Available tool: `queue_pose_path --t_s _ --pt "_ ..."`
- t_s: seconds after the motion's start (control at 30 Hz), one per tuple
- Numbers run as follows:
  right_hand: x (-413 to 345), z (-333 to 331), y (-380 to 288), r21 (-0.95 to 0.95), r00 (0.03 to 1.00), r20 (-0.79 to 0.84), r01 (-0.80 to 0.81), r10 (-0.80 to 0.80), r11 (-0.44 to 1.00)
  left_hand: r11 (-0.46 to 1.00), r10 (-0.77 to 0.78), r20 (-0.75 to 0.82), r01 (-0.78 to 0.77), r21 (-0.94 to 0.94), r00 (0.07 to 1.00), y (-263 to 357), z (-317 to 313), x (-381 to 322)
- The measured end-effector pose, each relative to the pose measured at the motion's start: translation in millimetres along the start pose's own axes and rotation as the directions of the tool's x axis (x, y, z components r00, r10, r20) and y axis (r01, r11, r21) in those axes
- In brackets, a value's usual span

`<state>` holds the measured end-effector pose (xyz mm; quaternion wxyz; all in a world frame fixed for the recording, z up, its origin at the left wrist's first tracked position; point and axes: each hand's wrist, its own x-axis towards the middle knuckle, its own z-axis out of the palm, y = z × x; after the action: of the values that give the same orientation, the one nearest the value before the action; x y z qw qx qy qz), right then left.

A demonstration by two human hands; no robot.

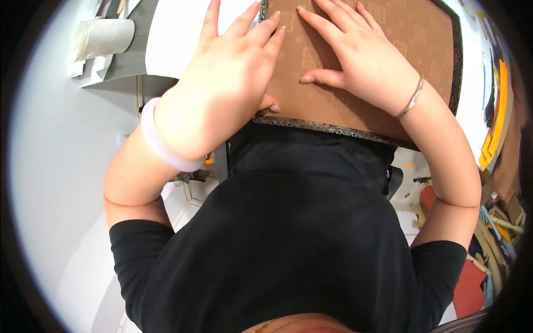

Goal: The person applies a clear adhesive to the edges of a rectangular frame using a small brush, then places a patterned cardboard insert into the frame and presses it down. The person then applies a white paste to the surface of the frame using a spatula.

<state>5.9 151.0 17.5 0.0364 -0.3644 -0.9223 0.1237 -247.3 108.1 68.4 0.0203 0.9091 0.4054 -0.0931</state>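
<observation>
A brown panel (374, 45) with faint square motifs lies before me, edged by a dark patterned border (329, 128). My left hand (231, 75) rests over the panel's left edge, its fingers spread and its thumb on the brown surface near the lower left corner. My right hand (358, 54) lies spread on the panel, palm down, with the thumb apart from the fingers. Neither hand grips anything. The panel's near edge reaches my black clothing, and its far part is cut off by the top of the view.
A white roll (104, 38) lies at the upper left beside a white sheet (175, 37) on a grey surface. Yellow-orange strips (497, 112) lie along the right side. Lower right, a heap of scraps (495, 241) and a red piece (468, 287) are seen.
</observation>
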Motion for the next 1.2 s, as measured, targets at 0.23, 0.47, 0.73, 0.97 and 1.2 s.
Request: queue_pose_path --t_s 0.23,0.47,0.73,0.97,1.2 --pt "-5.6 0.4 1.0 -0.064 1.000 0.015 0.027 -0.026 0.998 0.968 0.109 0.019 -0.111 0.224 0.994 -2.7 3.8 19.4" --pt "-17.6 14.3 6.1 -0.124 0.983 -0.166 0.060 -0.081 0.990 0.836 0.105 0.245 -0.219 0.503 0.964 23.4 -21.2 43.1" --pt "-69.9 -5.7 55.3 -0.155 0.893 -0.098 -0.450 0.440 0.879 0.902 0.114 0.138 -0.161 0.400 0.984 11.4 -12.3 41.4" --pt "-36.0 -3.1 70.8 -0.081 0.882 -0.215 -0.444 0.419 0.892 0.982 -0.133 -0.204 0.156 0.104 0.970 -5.5 32.5 140.8" --pt "3.1 23.0 79.7 -0.082 0.791 -0.366 -0.552 0.491 0.830 0.956 -0.204 -0.426 0.272 0.107 0.881 -9.0 58.2 168.6"
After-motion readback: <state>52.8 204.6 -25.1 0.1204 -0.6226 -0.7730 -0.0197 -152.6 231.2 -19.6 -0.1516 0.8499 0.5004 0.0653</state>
